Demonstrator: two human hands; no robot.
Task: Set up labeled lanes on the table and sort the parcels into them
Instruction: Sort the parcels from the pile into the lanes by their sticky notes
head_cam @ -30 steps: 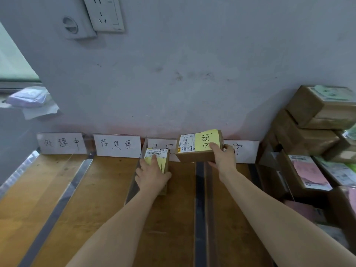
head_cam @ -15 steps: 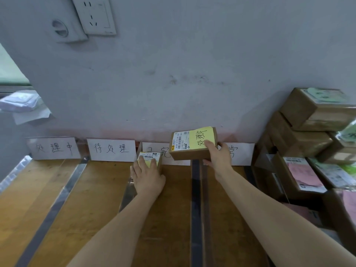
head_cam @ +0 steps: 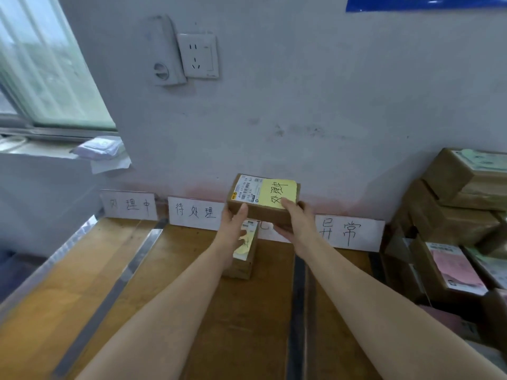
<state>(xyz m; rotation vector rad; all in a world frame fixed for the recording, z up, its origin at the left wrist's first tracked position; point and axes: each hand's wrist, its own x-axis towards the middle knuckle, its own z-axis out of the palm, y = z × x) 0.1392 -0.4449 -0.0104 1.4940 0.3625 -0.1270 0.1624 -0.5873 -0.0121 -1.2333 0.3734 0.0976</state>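
- Now both hands clasp the raised parcel (head_cam: 260, 215): my left hand (head_cam: 233, 229) wraps its left end, and my right hand (head_cam: 295, 223) pinches the right end, thumb on the yellow note (head_cam: 277, 192).
- It hangs near the wall, above the lane where a second parcel (head_cam: 245, 266) lies on the table (head_cam: 68, 297).
- Its note seems to match the far-left label (head_cam: 129, 205), so I'd carry it level across to that lane.
- I'd lift clear of the lying parcel and set mine down between the tape strips (head_cam: 109, 292), note up.

Left hand (head_cam: 233, 231) and right hand (head_cam: 297, 223) seen bare from fingertips back. Left forearm (head_cam: 164, 311) and right forearm (head_cam: 370, 303) left uncovered behind fingers, down to frame edge.
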